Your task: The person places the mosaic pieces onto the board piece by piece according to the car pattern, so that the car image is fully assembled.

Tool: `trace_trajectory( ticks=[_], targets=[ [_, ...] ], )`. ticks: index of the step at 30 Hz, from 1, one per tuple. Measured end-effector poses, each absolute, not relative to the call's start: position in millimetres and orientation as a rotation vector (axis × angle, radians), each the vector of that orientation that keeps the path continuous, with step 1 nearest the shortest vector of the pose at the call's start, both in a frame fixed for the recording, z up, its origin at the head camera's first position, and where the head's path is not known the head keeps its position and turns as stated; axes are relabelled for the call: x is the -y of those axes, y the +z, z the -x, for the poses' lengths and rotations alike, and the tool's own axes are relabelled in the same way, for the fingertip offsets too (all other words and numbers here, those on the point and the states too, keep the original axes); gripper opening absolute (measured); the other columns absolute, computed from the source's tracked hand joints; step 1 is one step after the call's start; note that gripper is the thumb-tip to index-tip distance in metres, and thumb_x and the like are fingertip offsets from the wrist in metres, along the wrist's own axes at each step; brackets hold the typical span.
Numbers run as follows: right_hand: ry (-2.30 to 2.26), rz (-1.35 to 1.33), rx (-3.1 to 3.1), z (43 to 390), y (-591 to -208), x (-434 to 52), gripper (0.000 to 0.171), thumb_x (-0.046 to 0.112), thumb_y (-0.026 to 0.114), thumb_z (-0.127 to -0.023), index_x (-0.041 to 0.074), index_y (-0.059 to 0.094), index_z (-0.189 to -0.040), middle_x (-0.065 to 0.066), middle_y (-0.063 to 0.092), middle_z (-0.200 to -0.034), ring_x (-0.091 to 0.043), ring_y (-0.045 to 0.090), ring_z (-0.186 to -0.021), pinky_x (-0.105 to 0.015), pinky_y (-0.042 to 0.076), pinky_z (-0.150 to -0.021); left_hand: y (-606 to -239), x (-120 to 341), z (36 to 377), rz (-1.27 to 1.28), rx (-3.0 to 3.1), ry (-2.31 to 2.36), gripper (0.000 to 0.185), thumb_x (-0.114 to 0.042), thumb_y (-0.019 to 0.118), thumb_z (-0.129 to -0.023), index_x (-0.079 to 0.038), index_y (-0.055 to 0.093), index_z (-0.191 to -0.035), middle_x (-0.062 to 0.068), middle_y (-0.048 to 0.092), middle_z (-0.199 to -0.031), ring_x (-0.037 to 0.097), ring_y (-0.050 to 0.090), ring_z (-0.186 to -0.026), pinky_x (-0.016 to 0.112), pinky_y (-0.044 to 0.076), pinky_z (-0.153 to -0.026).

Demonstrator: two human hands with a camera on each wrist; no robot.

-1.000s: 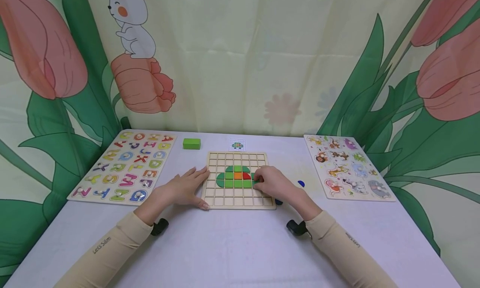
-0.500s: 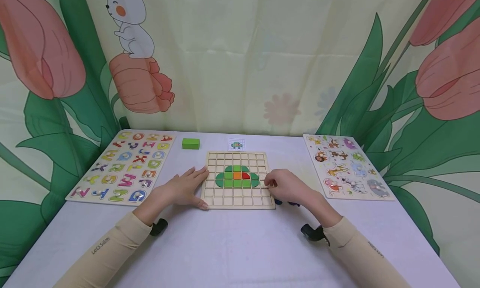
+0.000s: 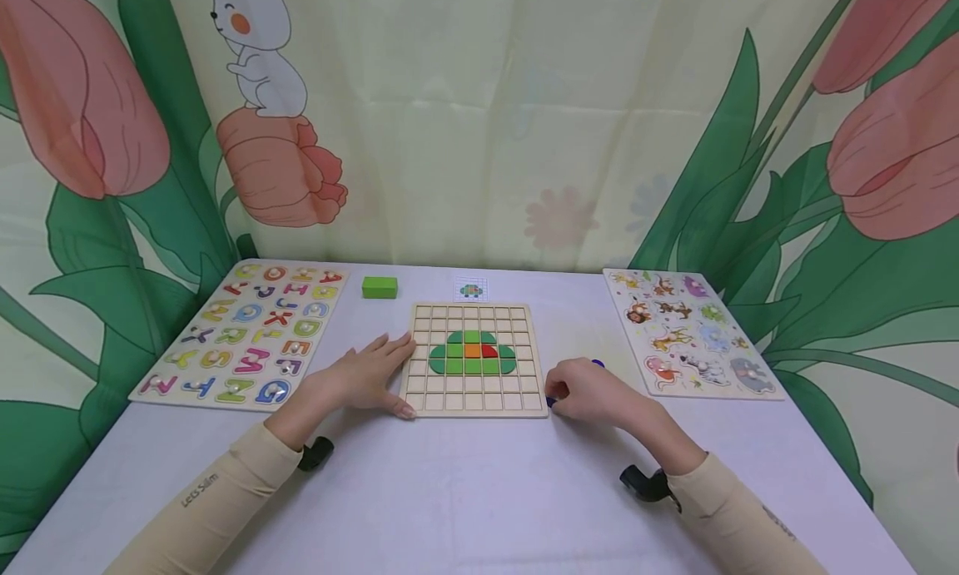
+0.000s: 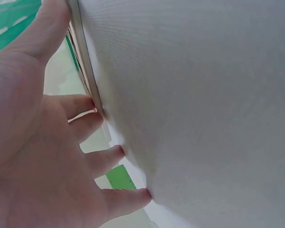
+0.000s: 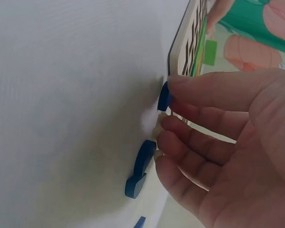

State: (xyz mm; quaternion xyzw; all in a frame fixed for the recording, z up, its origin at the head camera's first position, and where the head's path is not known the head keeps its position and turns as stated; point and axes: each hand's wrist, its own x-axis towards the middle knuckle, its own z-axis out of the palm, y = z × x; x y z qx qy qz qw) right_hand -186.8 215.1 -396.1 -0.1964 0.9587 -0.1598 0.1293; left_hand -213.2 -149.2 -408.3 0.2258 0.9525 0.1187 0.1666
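Observation:
A wooden grid board [image 3: 460, 404] lies on the white table, with green, orange and red pieces [image 3: 472, 358] forming a dome shape in its middle. My left hand [image 3: 367, 374] rests at the board's left edge with fingers spread; the left wrist view has thumb and fingertips along that side. Just off the right edge is my right hand [image 3: 592, 388]. Its thumb and index finger pinch a small dark blue piece [image 5: 163, 97], which is mostly hidden in the head view. More blue pieces [image 5: 144, 156] lie on the table beneath its other fingers.
An alphabet puzzle board [image 3: 243, 338] lies on the left and an animal puzzle board [image 3: 693, 334] on the right. Behind the grid board are a green block [image 3: 380, 288] and a small pattern card [image 3: 470, 289]. A printed curtain [image 3: 464, 126] hangs at the back.
My right hand has left the grid's coloured pieces and moved right and nearer, to the blue pieces. A rounded green piece now sits at the dome's right end. The left hand stays put.

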Motion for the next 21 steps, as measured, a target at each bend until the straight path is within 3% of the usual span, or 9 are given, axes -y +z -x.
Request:
trace_trajectory(
  ticks=[8, 21],
  targets=[
    [-0.488, 0.556, -2.836, 183.2, -399.1, -210.7, 0.014, 0.001, 0.072, -0.080, 0.015, 0.072, -0.083, 0.006, 0.062, -0.079, -0.011, 0.053, -0.072, -0.027, 0.048, -0.068, -406.3, 149.0, 212.4, -0.642, -2.713, 0.345, 0.120, -0.071, 0.075, -0.068, -0.014, 0.023, -0.159, 0.005, 0.017, -0.168, 0.042, 0.014, -0.154, 0.078, 0.021, -0.110],
    [-0.529, 0.603, -2.776, 183.0, -399.8, -213.9, 0.015, 0.004, 0.074, -0.077, 0.017, 0.068, -0.080, 0.006, 0.058, -0.077, -0.011, 0.052, -0.071, -0.025, 0.044, -0.063, -406.1, 148.5, 212.4, -0.635, -2.696, 0.351, 0.118, -0.070, 0.075, -0.070, -0.013, 0.022, -0.159, 0.007, 0.016, -0.168, 0.042, 0.012, -0.154, 0.078, 0.020, -0.111]
  ],
)
